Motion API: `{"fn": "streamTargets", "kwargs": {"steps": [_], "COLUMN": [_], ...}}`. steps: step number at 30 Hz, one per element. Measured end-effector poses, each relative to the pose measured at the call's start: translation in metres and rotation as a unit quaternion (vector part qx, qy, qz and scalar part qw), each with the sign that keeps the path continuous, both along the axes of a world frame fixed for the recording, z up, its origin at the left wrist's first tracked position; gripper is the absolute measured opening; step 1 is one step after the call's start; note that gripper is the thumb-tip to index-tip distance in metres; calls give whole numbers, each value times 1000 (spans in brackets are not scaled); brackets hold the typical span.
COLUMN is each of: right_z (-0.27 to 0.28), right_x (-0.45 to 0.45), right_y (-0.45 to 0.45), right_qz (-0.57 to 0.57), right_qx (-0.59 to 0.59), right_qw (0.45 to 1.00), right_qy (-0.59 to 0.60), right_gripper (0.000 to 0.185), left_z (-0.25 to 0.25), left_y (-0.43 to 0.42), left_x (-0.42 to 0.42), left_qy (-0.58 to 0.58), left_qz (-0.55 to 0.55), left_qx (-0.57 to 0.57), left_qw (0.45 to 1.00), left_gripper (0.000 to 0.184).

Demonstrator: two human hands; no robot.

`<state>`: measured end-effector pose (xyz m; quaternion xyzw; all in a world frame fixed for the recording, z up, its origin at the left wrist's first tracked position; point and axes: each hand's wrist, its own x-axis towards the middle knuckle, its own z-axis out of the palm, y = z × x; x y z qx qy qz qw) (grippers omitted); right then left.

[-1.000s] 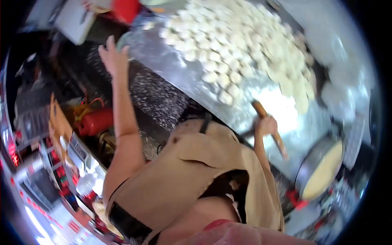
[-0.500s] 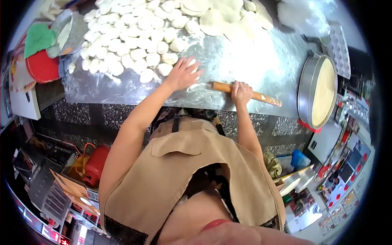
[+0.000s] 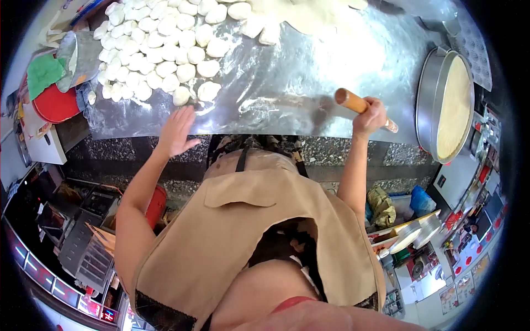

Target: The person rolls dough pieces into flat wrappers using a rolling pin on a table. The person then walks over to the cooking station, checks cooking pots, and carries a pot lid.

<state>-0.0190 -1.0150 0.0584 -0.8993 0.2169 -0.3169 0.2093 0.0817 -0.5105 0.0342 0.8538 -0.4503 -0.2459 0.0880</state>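
My right hand (image 3: 371, 117) is wrapped round a wooden rolling pin (image 3: 351, 101), held tilted above the metal table on the right, its near-left end raised. At the table's front edge on the left, my left hand (image 3: 179, 131) is open, fingers stretched out and holding nothing. Just beyond its fingertips lies a floured dough piece (image 3: 181, 96), with another dough piece (image 3: 208, 91) beside it. Behind them spreads a crowded group of white dough pieces (image 3: 149, 52). Flattened dough rounds (image 3: 312, 16) overlap at the far side, partly washed out by glare.
Flour streaks mark the metal table (image 3: 265, 118). At its right end a large round metal pan (image 3: 428, 105) leans beside a dimpled tray (image 3: 473, 52). To the left are a red container (image 3: 55, 105) and a green cloth (image 3: 46, 75).
My left hand has moved left and back to the table edge. My right hand has lifted the rolling pin off the table and carried it right. The view has shifted slightly.
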Motion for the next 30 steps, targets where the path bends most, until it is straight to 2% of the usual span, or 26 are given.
{"fn": "streamTargets", "kwargs": {"steps": [2, 3, 4, 6, 12, 14, 16, 17, 19, 20, 22, 24, 26, 27, 28, 29, 30], "right_z": [-5, -7, -10, -8, 1, 5, 10, 9, 1, 0, -21, -37, -71, -72, -72, -71, -71], "right_x": [-5, -7, -9, -9, -12, -14, -18, -21, -17, -13, -5, 9, 23, 29, 33, 38, 37], "right_y": [-9, -12, -14, -13, -15, -14, -13, -13, -11, -2, 16, 47, 79, 92, 104, 109, 110], "right_qz": [-4, -10, -8, -33, -29, -30, -14, -22, 58, 88, 125, 150, 161, 157, 187, 215, 208], "right_qx": [0, -2, -3, 27, 82, 78, 114, 102, 32, -7, -37, -91, -93, -89, -79, -72, -71], "right_qw": [1000, 1000, 1000, 998, 996, 995, 993, 995, 998, 996, 990, 966, 962, 963, 960, 957, 958], "right_qy": [-12, -30, -24, -47, -30, -46, -32, -5, -8, 2, 55, 190, 200, 202, 195, 184, 183], "right_gripper": [53, 55, 55, 57, 58, 59, 58, 55, 48, 45, 38, 32, 28, 28, 28, 28, 28], "left_z": [-13, -23, -33, -13, -45, -50, -67, -78, -92, -88, -73, -69, -36, -41, -47, -52, -39], "left_y": [7, -1, -8, -68, -212, -270, -312, -320, -329, -321, -278, -227, -202, -194, -189, -189, -202], "left_x": [-24, -32, -36, -29, -67, -48, -18, 1, 35, 35, 17, 6, 35, 44, 58, 71, 82], "left_qy": [-18, -56, -50, 22, -22, -55, -120, -126, -243, -254, -244, -247, -109, -108, -228, -343, -343], "left_qz": [95, 116, 118, 182, 163, 200, 262, 264, 231, 232, 221, 194, 233, 228, 243, 250, 244], "left_qx": [20, 64, 64, 131, -27, -50, -175, -180, -225, -226, -256, -218, 36, 39, -65, -172, -175], "left_qw": [995, 990, 990, 974, 986, 977, 941, 939, 915, 911, 909, 924, 966, 967, 941, 889, 890], "left_gripper": [89, 98, 98, 106, 117, 114, 92, 92, 66, 66, 50, 51, 53, 53, 54, 55, 55]}}
